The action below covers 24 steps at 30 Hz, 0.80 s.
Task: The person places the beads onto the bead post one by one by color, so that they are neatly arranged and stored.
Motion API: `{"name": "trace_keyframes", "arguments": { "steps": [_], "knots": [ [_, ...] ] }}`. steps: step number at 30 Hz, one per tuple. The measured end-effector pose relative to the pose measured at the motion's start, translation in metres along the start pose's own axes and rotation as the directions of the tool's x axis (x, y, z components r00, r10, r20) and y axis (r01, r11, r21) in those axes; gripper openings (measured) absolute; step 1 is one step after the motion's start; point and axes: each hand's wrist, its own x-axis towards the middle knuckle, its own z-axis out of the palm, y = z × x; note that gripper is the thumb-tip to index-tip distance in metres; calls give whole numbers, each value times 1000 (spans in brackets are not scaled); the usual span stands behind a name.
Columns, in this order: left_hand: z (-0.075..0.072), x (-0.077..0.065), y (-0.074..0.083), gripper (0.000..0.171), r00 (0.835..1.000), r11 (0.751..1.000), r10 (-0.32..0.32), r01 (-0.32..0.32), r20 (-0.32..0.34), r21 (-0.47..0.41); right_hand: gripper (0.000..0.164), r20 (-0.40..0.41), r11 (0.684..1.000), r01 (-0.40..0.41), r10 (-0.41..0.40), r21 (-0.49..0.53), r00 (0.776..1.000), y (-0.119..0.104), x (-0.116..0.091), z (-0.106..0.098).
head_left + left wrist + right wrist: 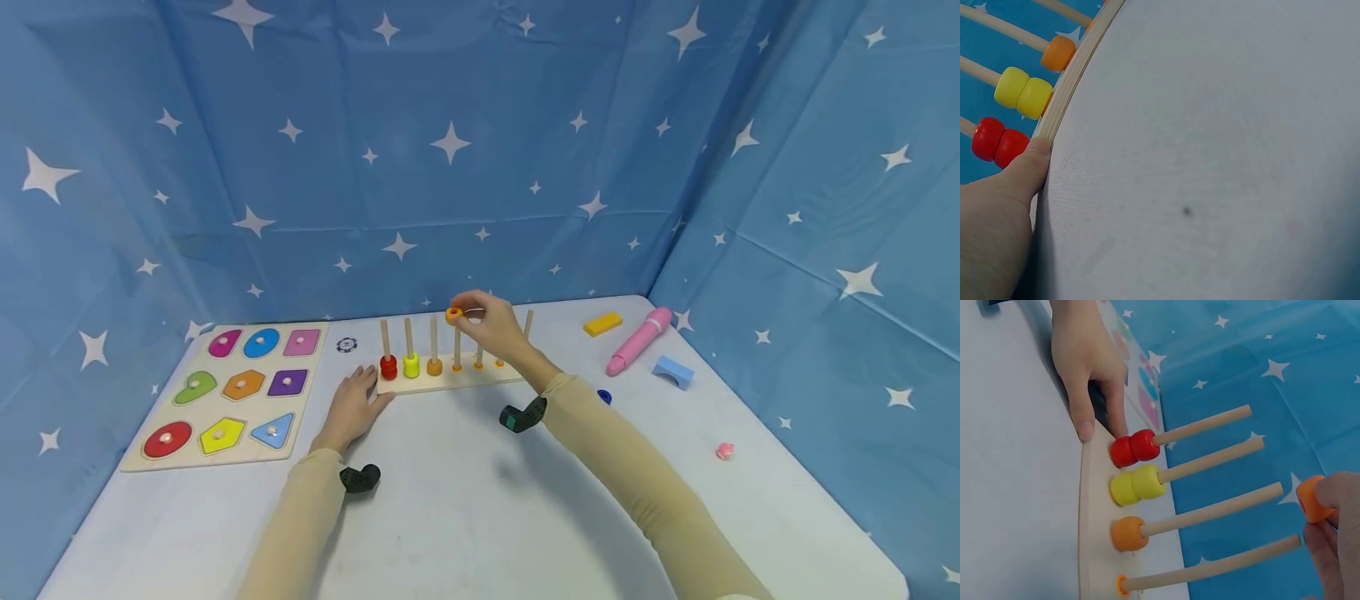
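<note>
A wooden peg board point(420, 382) stands at the table's back, with upright pegs in a row. Two red beads point(1134, 447) sit on its leftmost peg, two yellow beads point(1138, 485) on the second and one orange bead point(1129, 534) on the third. At the board's left end, my left hand point(352, 408) grips it, thumb against the front edge and fingers round the far side. My right hand point(491, 323) pinches another orange bead point(453, 315) between thumb and fingers, close to the top of the fourth peg point(1222, 567). That bead is off the peg.
Left of the board lies a knobbed shape puzzle point(300, 417), with a poker chip point(347, 344) between them. To the right are a yellow block point(603, 323), a pink marker point(639, 341), a blue arch block point(673, 371), a blue ring point(604, 397) and a small pink piece point(724, 451).
</note>
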Motion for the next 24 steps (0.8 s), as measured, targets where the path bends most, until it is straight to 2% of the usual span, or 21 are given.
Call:
{"name": "trace_keyframes", "arguments": {
  "steps": [4,9,20,24],
  "knots": [
    [0,0,-1,66,1000,1000,11,-11,-13,0,24,7,999,0,0,-37,1000,-6,14,11],
    [1,0,-1,66,1000,1000,7,-7,-9,5,24,37,996,39,-37,-77,999,-7,24,19],
    [2,0,-2,66,1000,1000,17,-17,-15,7,25,79,992,30,-20,-126,997,-2,24,23],
    [0,0,-3,66,1000,1000,11,-11,-13,15,24,64,991,47,-40,-126,997,0,24,22]
  ]
}}
